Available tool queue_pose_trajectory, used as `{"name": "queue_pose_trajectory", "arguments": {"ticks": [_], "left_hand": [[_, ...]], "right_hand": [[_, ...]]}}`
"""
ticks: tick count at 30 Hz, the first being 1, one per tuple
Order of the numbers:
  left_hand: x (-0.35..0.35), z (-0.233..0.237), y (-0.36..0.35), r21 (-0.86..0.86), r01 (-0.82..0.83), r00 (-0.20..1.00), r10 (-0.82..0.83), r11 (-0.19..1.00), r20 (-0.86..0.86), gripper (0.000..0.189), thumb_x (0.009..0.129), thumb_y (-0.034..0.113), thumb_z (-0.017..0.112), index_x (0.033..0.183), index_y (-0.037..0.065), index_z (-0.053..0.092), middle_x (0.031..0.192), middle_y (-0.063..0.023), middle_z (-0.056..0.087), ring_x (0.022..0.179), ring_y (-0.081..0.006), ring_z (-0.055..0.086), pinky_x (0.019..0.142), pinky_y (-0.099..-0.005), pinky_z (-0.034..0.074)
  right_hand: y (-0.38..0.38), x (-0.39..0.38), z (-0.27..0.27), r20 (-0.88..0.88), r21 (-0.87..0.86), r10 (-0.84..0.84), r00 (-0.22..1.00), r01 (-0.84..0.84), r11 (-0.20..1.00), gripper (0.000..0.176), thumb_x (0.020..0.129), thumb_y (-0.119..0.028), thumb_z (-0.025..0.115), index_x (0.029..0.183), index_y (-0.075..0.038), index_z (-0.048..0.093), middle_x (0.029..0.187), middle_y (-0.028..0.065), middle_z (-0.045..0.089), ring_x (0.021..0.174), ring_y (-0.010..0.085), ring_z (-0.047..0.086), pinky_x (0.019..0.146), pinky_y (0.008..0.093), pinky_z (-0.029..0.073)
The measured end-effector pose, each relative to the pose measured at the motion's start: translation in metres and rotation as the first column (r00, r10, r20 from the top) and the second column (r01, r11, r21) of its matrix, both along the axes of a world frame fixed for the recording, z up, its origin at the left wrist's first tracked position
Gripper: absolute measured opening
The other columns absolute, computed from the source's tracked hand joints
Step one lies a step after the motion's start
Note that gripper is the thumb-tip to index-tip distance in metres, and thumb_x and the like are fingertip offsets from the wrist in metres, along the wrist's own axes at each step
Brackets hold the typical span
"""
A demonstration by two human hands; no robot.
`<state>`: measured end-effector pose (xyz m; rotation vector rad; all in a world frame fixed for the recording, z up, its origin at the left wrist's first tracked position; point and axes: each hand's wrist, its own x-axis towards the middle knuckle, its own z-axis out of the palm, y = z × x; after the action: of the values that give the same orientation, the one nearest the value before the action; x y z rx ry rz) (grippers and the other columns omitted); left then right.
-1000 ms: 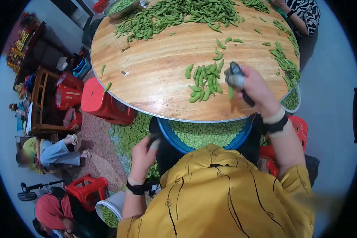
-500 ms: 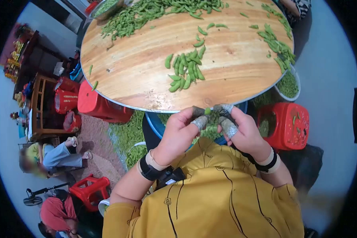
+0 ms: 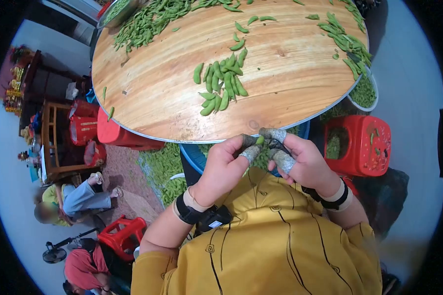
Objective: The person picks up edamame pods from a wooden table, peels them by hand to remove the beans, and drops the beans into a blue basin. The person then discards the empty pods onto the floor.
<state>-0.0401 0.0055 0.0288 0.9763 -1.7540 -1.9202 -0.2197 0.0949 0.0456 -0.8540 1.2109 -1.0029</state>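
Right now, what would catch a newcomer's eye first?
Probably the left hand and right hand, grey-wrapped fingers meeting at a green pod by the near edge of the wooden tabletop. Edamame pods cluster on it beyond; a red plastic stool stands to the right.

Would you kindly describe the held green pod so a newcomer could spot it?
Find the big tan wooden table. By its near edge is the left hand. The green pod shows at its fingertips, unlike green pods lying on the table.
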Motion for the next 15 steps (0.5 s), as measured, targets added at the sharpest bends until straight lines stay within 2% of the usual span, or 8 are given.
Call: {"name": "queue_pose_trajectory", "arguments": {"ticks": [4, 6, 8, 9, 10, 11, 14, 15], "left_hand": [[-0.003, 0.001, -0.004, -0.106, 0.022, 0.999, -0.019, 0.994, 0.029, 0.019, 0.086, -0.001, 0.055, 0.104, -0.002, 0.062, 0.092, -0.0006, 0.064, 0.08, -0.0057, 0.053, 0.07, -0.0226, 0.045], [-0.005, 0.016, -0.005, -0.641, 0.222, 0.958, -0.04, 0.735, 0.285, 0.018, 0.086, -0.001, 0.055, 0.102, -0.002, 0.063, 0.088, -0.0014, 0.064, 0.077, -0.0079, 0.055, 0.068, -0.0247, 0.047], [-0.01, 0.022, -0.004, -0.721, 0.242, 0.953, -0.019, 0.649, 0.303, 0.014, 0.087, 0.001, 0.056, 0.099, -0.002, 0.063, 0.082, -0.0011, 0.062, 0.072, -0.01, 0.056, 0.064, -0.0259, 0.047], [-0.01, 0.02, -0.004, -0.499, 0.151, 0.978, -0.055, 0.853, 0.202, 0.013, 0.088, 0.003, 0.056, 0.098, -0.002, 0.063, 0.081, -0.0008, 0.061, 0.069, -0.0103, 0.055, 0.063, -0.0255, 0.046], [-0.01, 0.021, -0.004, -0.218, 0.076, 0.994, -0.056, 0.973, 0.095, 0.012, 0.088, 0.004, 0.056, 0.097, -0.002, 0.063, 0.079, -0.0006, 0.06, 0.067, -0.0106, 0.054, 0.061, -0.0251, 0.046], [-0.009, 0.026, -0.01, 0.234, 0.04, 0.999, -0.04, 0.971, -0.003, 0.011, 0.089, 0.006, 0.056, 0.095, -0.001, 0.062, 0.08, -0.0007, 0.059, 0.064, -0.0084, 0.051, 0.058, -0.0226, 0.042], [-0.004, 0.009, -0.016, 0.479, 0.097, 0.985, -0.015, 0.873, -0.173, 0.012, 0.09, 0.008, 0.056, 0.096, 0.0, 0.063, 0.08, -0.0012, 0.06, 0.063, -0.0076, 0.05, 0.058, -0.0203, 0.04], [-0.007, 0.011, -0.015, 0.362, 0.079, 0.994, -0.045, 0.929, -0.101, 0.011, 0.088, 0.008, 0.059, 0.095, 0.0, 0.062, 0.08, 0.0001, 0.06, 0.061, -0.0085, 0.05, 0.058, -0.0222, 0.042]], "right_hand": [[-0.002, -0.003, -0.008, 0.013, -0.051, -0.018, 1.0, 0.019, 0.999, 0.042, 0.085, 0.0, 0.045, 0.127, -0.007, 0.052, 0.08, -0.0034, 0.06, 0.05, 0.0009, 0.044, 0.044, 0.0171, 0.036], [-0.002, -0.006, -0.009, -0.007, -0.092, -0.023, 1.0, 0.022, 0.995, 0.041, 0.087, -0.001, 0.044, 0.126, -0.007, 0.052, 0.08, -0.0033, 0.059, 0.05, 0.0005, 0.043, 0.044, 0.0167, 0.035], [-0.005, -0.01, -0.003, 0.093, 0.031, -0.003, 0.996, 0.0, 1.0, 0.036, 0.09, -0.004, 0.044, 0.125, -0.007, 0.053, 0.078, -0.0021, 0.058, 0.05, 0.0013, 0.043, 0.043, 0.0169, 0.034], [-0.005, -0.013, -0.002, 0.095, 0.032, -0.006, 0.995, 0.002, 0.999, 0.036, 0.09, -0.004, 0.044, 0.125, -0.007, 0.053, 0.078, -0.0021, 0.058, 0.05, 0.0013, 0.043, 0.043, 0.0169, 0.034], [-0.006, -0.015, -0.001, 0.294, 0.101, -0.02, 0.955, -0.01, 0.995, 0.034, 0.091, -0.004, 0.044, 0.124, -0.007, 0.053, 0.076, -0.0017, 0.057, 0.05, 0.0017, 0.043, 0.043, 0.0172, 0.035], [-0.006, -0.016, 0.0, 0.48, 0.164, -0.047, 0.876, -0.037, 0.986, 0.032, 0.092, -0.005, 0.044, 0.123, -0.007, 0.053, 0.074, -0.0013, 0.056, 0.05, 0.0021, 0.043, 0.043, 0.0174, 0.035], [-0.007, -0.014, 0.0, 0.413, 0.166, -0.044, 0.91, -0.027, 0.986, 0.031, 0.093, -0.005, 0.044, 0.123, -0.006, 0.053, 0.073, -0.0005, 0.055, 0.051, 0.0031, 0.045, 0.043, 0.0181, 0.039], [-0.008, -0.014, 0.0, 0.416, 0.162, -0.045, 0.908, -0.026, 0.987, 0.031, 0.093, -0.005, 0.044, 0.123, -0.006, 0.053, 0.073, -0.0005, 0.055, 0.051, 0.0031, 0.045, 0.043, 0.0181, 0.039]]}}
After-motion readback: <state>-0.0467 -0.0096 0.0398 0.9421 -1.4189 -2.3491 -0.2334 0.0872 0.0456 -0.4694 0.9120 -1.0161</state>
